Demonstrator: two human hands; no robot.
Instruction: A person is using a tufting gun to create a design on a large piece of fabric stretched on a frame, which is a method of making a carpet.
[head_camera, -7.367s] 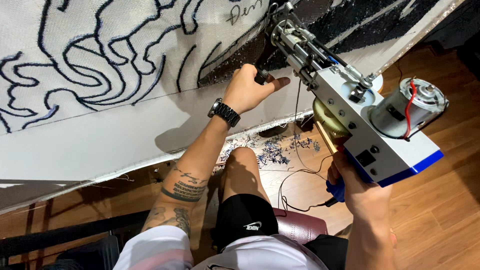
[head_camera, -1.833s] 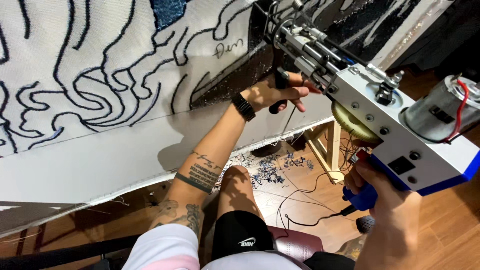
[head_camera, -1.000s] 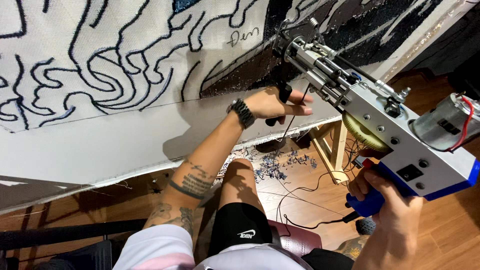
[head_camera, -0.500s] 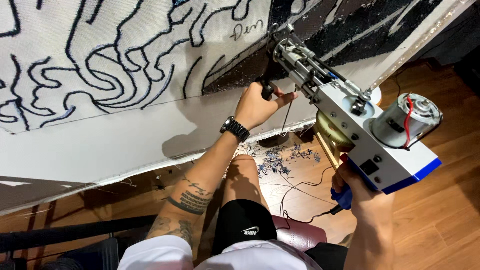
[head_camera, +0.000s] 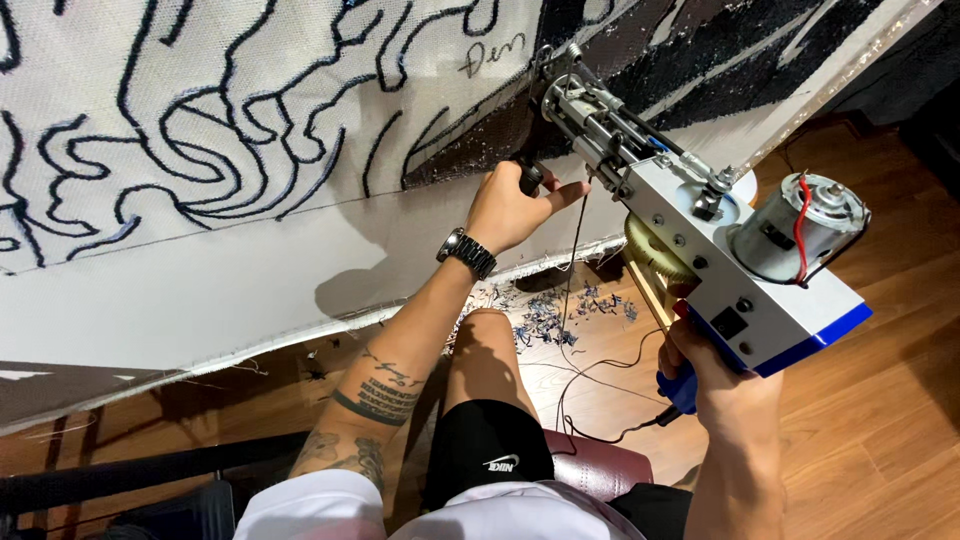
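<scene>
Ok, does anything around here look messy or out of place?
Yes: blue and white yarn clippings lie scattered over the wooden floor below the stretched white cloth, beside the person's knee, with a thin black cord trailing loosely through them.

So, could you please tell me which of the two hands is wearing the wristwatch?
The left hand, gripping the tufting gun's black front handle by the cloth; the right hand holds the blue rear grip, its wrist bare.

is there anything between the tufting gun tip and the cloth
Nothing visible. The tufting gun has its tip right at the cloth, at the edge of the dark tufted patch. The left hand grips the front handle just below the tip, to the side, not in front; the right hand holds the blue rear grip.
</scene>
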